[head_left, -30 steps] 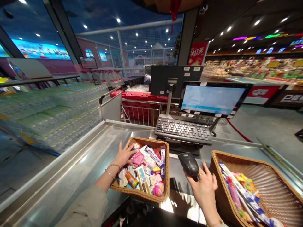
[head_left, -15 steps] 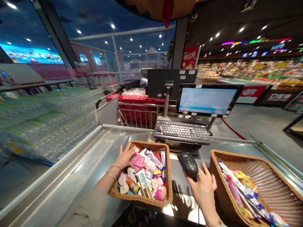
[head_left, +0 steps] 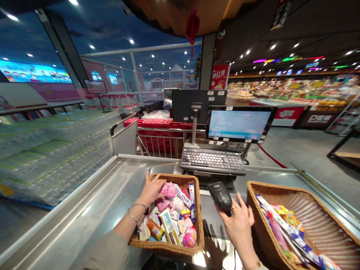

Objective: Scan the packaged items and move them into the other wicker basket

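My left hand (head_left: 152, 190) lies over the near rim of a wicker basket (head_left: 165, 248), its fingertips at a pink packet (head_left: 168, 190) among the loose small goods. Those goods include an orange bottle (head_left: 155, 229) and a pink round capsule (head_left: 190, 239). My right hand (head_left: 239, 228) grips a black handheld barcode scanner (head_left: 219, 196), its head pointing up and away from me. A second wicker basket (head_left: 281, 191) to the right holds long printed packets (head_left: 277, 228), close to my right hand but not touched by it.
Both baskets stand on a steel checkout counter (head_left: 92, 202) with raised edges. Ahead are a keyboard (head_left: 213, 159) and a till monitor (head_left: 239, 125). Behind them stands a red shopping cart (head_left: 157, 135). Stacked bottled-water packs (head_left: 56, 150) fill the left.
The whole view has drifted, with the counter and baskets lower and further left. My left hand has moved further over the goods, and the pink packets have shifted. The scanner stays in my right hand.
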Demonstrator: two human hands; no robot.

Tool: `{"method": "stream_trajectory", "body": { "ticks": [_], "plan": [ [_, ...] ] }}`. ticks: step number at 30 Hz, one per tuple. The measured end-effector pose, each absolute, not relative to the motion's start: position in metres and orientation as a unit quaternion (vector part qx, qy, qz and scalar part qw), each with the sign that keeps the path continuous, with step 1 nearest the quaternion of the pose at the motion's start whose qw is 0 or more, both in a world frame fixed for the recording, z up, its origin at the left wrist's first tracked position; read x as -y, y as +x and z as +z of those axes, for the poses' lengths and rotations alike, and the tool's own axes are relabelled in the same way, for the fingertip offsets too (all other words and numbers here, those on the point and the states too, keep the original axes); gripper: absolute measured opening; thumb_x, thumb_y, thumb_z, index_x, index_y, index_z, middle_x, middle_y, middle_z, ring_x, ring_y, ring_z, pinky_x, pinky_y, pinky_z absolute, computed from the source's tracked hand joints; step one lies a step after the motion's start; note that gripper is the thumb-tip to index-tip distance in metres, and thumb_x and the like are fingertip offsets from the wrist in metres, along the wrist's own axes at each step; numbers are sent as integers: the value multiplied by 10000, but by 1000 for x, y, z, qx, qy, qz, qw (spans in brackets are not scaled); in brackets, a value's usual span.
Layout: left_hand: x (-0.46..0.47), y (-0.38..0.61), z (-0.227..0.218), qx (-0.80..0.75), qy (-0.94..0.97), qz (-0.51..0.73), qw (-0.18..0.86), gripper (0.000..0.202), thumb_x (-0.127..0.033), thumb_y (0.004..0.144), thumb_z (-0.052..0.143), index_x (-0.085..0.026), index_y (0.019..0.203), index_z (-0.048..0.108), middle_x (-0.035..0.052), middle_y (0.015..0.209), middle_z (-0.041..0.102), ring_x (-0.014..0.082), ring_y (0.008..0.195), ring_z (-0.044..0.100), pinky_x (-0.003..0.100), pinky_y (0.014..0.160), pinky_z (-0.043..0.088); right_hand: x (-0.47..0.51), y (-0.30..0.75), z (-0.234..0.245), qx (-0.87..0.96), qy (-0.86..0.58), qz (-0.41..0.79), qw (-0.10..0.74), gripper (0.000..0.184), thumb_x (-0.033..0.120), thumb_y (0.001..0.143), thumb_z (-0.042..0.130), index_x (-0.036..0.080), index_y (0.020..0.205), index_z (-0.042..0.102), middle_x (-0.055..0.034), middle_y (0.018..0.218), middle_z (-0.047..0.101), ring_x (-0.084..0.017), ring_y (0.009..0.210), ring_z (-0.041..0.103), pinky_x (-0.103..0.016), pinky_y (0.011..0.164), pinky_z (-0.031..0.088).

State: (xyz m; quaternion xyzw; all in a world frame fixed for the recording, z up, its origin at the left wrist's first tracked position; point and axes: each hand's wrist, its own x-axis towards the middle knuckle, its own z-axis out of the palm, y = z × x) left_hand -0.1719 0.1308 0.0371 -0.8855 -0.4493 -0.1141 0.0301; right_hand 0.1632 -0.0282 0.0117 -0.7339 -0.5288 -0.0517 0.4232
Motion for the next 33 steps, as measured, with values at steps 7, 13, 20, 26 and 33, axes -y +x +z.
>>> {"method": "stream_trajectory", "body": {
  "ticks": [7,13,20,26,33],
  "plan": [
    [-115,-108,48,426,-879,-180,116,505,-336,818,751,-259,1297,610,100,1236,718,344,1399,465,721,1150,-162,29,178,18,544,-726,-67,415,296,487,828,544,295,916,752,-56,1161,744,-378,1331,475,-678,1091,180],
    [-102,-54,56,411,-878,-217,118,539,-334,849,721,-273,1360,559,110,1256,703,341,1397,468,728,1149,-149,33,186,27,558,-732,-59,387,222,368,797,582,298,914,758,-40,1213,730,-378,1366,439,-680,1095,154],
    [-94,-12,54,407,-872,-248,111,585,-346,841,731,-279,1390,543,110,1237,708,360,1384,479,732,1161,-105,38,195,32,574,-730,-26,370,175,311,774,614,294,868,761,-32,1241,717,-370,1392,415,-679,1109,121],
    [-89,5,54,404,-865,-271,125,563,-326,833,741,-259,1366,573,109,1210,720,362,1360,506,737,1159,-83,45,201,37,582,-728,-26,361,220,256,746,618,306,909,757,-7,1264,706,-359,1390,423,-665,1123,108],
    [-85,14,53,404,-863,-281,115,561,-306,823,754,-248,1353,578,103,1214,721,342,1353,516,718,1158,-118,50,207,41,575,-733,-15,363,248,228,717,614,309,902,757,0,1250,713,-364,1376,445,-660,1119,137]
  ]
}}
